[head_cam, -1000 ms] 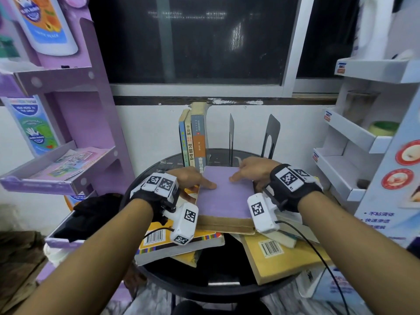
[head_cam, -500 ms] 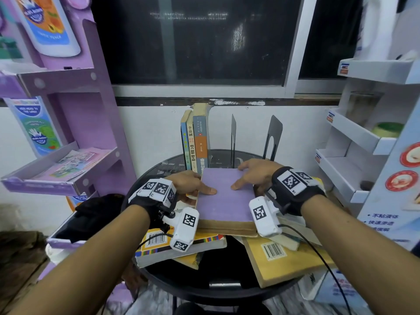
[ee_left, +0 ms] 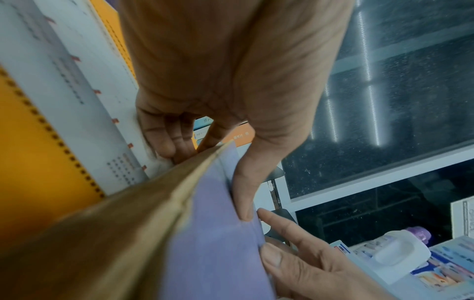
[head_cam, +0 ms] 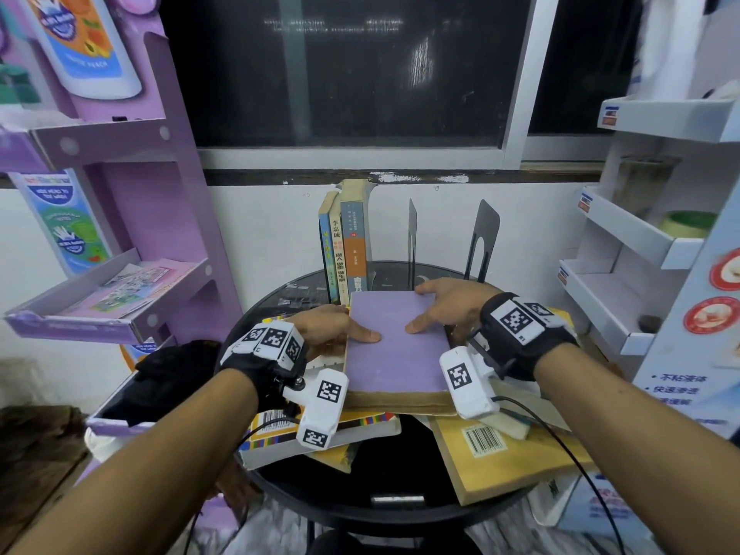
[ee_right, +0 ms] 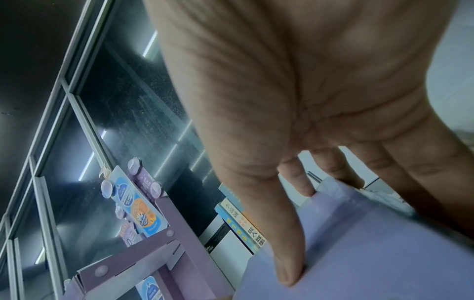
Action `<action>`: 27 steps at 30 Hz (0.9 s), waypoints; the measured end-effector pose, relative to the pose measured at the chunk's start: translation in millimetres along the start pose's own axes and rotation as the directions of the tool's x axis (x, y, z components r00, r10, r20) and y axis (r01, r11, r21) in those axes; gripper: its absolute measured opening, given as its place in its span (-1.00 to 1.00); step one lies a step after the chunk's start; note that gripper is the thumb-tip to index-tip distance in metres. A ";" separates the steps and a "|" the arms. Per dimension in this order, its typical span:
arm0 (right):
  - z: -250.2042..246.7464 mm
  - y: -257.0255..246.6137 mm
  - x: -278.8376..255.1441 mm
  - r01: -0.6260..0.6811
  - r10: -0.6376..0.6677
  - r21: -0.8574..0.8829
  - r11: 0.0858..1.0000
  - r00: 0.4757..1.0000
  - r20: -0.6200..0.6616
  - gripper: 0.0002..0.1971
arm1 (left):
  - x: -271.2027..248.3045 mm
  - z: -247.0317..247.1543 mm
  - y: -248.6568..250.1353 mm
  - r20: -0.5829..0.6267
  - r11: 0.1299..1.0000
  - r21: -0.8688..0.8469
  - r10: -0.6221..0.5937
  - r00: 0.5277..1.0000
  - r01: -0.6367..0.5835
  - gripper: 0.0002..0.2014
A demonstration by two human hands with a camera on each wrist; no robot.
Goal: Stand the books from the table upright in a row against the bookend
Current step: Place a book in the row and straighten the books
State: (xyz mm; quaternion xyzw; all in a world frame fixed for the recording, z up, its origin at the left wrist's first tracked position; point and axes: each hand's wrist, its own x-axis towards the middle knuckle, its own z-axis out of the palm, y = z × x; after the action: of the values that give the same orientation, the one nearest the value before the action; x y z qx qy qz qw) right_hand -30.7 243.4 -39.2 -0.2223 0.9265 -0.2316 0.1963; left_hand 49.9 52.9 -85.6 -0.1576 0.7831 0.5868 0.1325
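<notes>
A purple book lies flat on top of a pile of books on the round black table. My left hand grips its left edge, thumb on the cover and fingers tucked under. My right hand holds the right side, thumb pressed on the cover, index finger along the far edge, other fingers past the edge. Three books stand upright at the back of the table. To their right stand two black metal bookends, one edge-on and one wider.
Under the purple book lie a book with a striped edge and barcode on the left and a yellow book overhanging the table on the right. A purple display rack stands left, white shelves right, a window behind.
Hardly anything differs. Both hands stay on the purple book, which lies in the same place on the pile; only the head view has shifted slightly.
</notes>
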 end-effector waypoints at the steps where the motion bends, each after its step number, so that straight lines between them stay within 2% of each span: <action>1: 0.0 0.2 0.0 0.000 0.000 -0.001 1.000 1.000 0.001 -0.12 | -1.0 0.7 -0.4 0.009 1.000 -0.012 0.008 1.000 -0.008 -0.71; 5: -0.6 2.7 0.1 0.018 -0.017 0.023 1.000 1.000 -0.005 -0.09 | -4.6 0.7 -1.1 0.026 0.999 -0.042 0.030 0.999 -0.029 -0.71; 9: -2.5 4.6 1.0 0.038 -0.037 0.023 0.999 0.999 -0.034 -0.08 | -6.1 -3.5 -4.0 -0.009 0.999 0.013 0.037 0.999 -0.037 -0.38; 13: -2.8 3.0 1.3 0.078 -0.074 0.038 0.996 0.991 -0.108 -0.07 | -13.1 -6.3 -2.5 -0.013 0.995 -0.055 0.078 0.997 -0.078 -0.52; 15: -3.9 0.0 1.3 0.108 -0.101 0.037 0.993 0.982 -0.160 -0.05 | -15.9 -7.4 -2.6 -0.015 0.987 -0.109 0.113 0.993 -0.114 -0.52; 21: -10.9 -13.7 -5.4 0.225 -0.205 0.024 0.974 0.925 -0.321 0.02 | -19.5 -10.8 6.8 -0.106 0.951 -0.157 0.252 0.962 -0.266 -0.41; 27: -14.4 -15.7 -5.9 0.324 -0.271 0.031 0.946 0.837 -0.475 0.02 | -23.5 -16.7 22.0 -0.215 0.899 -0.138 0.383 0.898 -0.416 -0.29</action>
State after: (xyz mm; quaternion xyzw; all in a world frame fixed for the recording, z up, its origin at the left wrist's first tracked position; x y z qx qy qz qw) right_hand -27.5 238.8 -17.8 -0.2905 0.8862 -0.3562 -0.0576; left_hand 62.2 44.7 -52.4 -0.0575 0.7511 0.6530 -0.0784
